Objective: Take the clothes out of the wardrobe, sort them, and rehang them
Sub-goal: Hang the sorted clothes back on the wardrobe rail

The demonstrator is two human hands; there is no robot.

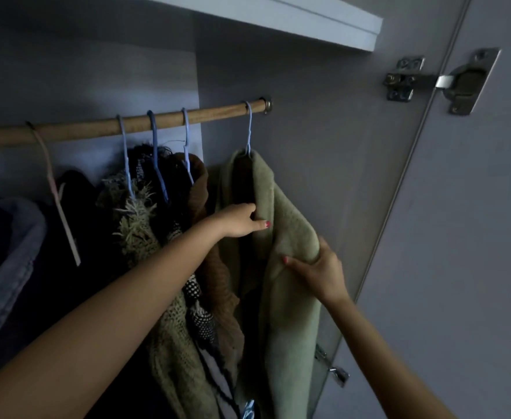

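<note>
Both hands pinch the pale green fleece coat (290,237), left hand (239,220) on its front edge, right hand (317,269) lower on the outer fold, its blue hanger (249,128) hooked on the rail (103,128) straight above them.

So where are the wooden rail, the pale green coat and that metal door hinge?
wooden rail (218,114), head view, bare stretch between hangers.
pale green coat (290,231), head view, its front panel.
metal door hinge (462,83), head view, its cup on the door.
</note>
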